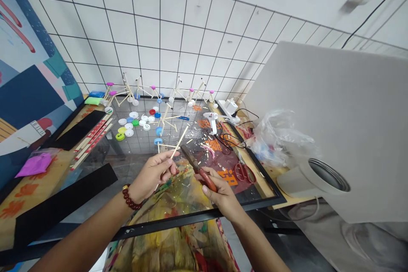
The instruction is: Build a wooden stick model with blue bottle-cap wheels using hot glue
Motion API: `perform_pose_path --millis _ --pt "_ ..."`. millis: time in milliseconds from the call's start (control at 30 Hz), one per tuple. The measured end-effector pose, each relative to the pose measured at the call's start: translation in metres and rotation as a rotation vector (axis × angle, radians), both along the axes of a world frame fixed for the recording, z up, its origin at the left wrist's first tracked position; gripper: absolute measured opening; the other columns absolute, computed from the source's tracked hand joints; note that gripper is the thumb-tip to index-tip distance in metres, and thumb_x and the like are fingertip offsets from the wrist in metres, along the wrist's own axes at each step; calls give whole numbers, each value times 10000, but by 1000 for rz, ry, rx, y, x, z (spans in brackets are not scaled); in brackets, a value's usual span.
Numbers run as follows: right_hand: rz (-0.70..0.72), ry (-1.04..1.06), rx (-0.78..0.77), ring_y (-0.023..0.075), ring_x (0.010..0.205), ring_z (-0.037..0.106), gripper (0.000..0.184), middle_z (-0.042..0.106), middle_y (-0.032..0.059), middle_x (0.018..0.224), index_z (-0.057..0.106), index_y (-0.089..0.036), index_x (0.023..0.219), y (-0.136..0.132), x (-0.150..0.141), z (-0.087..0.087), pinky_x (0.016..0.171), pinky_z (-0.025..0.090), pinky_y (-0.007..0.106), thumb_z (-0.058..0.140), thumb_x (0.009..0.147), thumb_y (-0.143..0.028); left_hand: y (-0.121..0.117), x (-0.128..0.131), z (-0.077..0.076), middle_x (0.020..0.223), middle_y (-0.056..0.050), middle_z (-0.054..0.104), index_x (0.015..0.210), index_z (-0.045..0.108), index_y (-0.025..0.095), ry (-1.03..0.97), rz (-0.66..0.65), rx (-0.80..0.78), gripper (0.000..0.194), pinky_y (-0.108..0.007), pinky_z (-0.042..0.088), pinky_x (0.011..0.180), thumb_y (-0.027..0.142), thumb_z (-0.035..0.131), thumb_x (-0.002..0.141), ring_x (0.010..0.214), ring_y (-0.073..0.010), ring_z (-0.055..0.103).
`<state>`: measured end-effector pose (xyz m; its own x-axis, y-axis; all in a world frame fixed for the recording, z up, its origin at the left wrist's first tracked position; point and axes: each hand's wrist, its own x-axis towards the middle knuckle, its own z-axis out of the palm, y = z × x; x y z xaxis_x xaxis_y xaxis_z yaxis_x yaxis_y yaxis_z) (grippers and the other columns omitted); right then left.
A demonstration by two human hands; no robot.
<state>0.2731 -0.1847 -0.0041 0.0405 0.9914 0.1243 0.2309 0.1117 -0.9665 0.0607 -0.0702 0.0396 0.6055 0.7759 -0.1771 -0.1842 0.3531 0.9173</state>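
Note:
My left hand [161, 170] is closed around a thin pale wooden stick [180, 141], which slants up toward the back of the table. In my right hand [219, 193] is a knife [190, 158] with a dark blade and a reddish-brown handle. Its blade points up and left, and its tip is close to the stick; whether they touch I cannot tell. Just beyond my left hand stands a small stick frame [164, 121] with blue bottle caps [158, 140] as wheels. Pale wood chips [204, 134] lie scattered past the knife.
Bottle caps [135, 122] and several stick models [178, 91] occupy the back. A white glue gun [211, 122], red-handled scissors [244, 172] and a clear plastic bag [277, 136] lie right. Chopsticks in red-patterned wrappers [92, 142] and black strips [63, 204] lie left.

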Motion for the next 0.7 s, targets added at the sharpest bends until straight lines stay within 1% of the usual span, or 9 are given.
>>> perform_pose_path --millis 100,200,333,400,533,633,700 --pt "41 140 -110 284 1269 527 387 578 80 1317 744 -280 1132 -6 -3 3 1125 356 463 709 821 -510 -3 -1 0 642 19 590 1135 613 112 -5 -24 3 528 -194 162 429 443 735 741 421 -27 335" --pt "51 250 -188 291 1276 534 416 577 60 1353 730 -304 1162 -11 -5 3 1140 337 488 735 798 -507 -5 -2 2 643 20 587 1106 613 117 -10 -33 -22 475 -190 165 427 411 720 749 417 -25 329" --pt "40 301 -252 304 1316 509 438 475 46 1488 719 -318 1181 -15 -3 3 1135 346 499 758 781 -493 -6 -2 4 649 19 581 1091 608 121 -18 -56 -68 441 -186 156 422 380 708 747 417 -23 311" --pt "48 275 -230 301 1359 465 436 443 45 1519 719 -317 1183 -14 -1 6 1147 333 489 758 784 -488 -6 -2 4 651 20 580 1087 604 125 -18 -63 -76 434 -185 145 418 375 704 746 411 -21 298" --pt "68 138 -170 291 1420 387 406 444 59 1517 715 -304 1194 -13 1 16 1162 312 480 718 827 -477 -6 -4 3 652 19 582 1074 600 126 -14 -80 -65 416 -184 139 415 373 689 751 403 -18 292" --pt "78 2 -126 288 1425 381 413 469 73 1498 692 -295 1229 -12 2 21 1155 321 494 679 858 -478 -5 -4 0 657 13 590 1037 596 123 4 -106 -49 385 -186 142 414 378 671 759 399 -17 294" --pt "87 -126 -101 290 1404 413 412 495 91 1477 671 -281 1260 -11 2 23 1148 329 507 647 886 -452 -5 -4 -1 657 11 591 1002 588 126 19 -117 -48 356 -187 138 411 378 661 760 399 -18 291"
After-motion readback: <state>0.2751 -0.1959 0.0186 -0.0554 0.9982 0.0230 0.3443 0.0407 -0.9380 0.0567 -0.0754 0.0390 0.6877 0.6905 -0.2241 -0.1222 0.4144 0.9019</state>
